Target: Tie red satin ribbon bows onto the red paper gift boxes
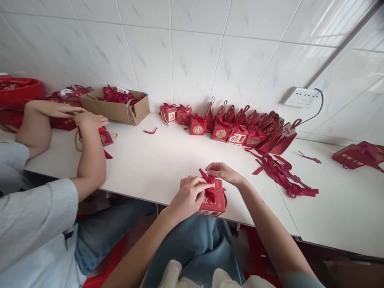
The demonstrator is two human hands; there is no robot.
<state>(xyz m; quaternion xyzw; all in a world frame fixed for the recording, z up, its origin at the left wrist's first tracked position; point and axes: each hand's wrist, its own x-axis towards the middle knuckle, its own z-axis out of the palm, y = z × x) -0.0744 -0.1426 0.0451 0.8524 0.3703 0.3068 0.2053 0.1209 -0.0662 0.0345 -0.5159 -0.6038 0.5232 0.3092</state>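
Note:
A red gift box with pale Chinese lettering sits at the front edge of the white table, right before me. A dark red ribbon is looped on its top. My left hand rests over the box's left side, its fingers closed on the ribbon at the knot. From the right, my right hand pinches the ribbon at the far side of the bow. The fingers partly hide the knot.
Finished red boxes and folded bags stand along the tiled wall. Loose ribbons lie at right, near another red box. A cardboard box holds ribbons. At left, a co-worker's hands are over a red box.

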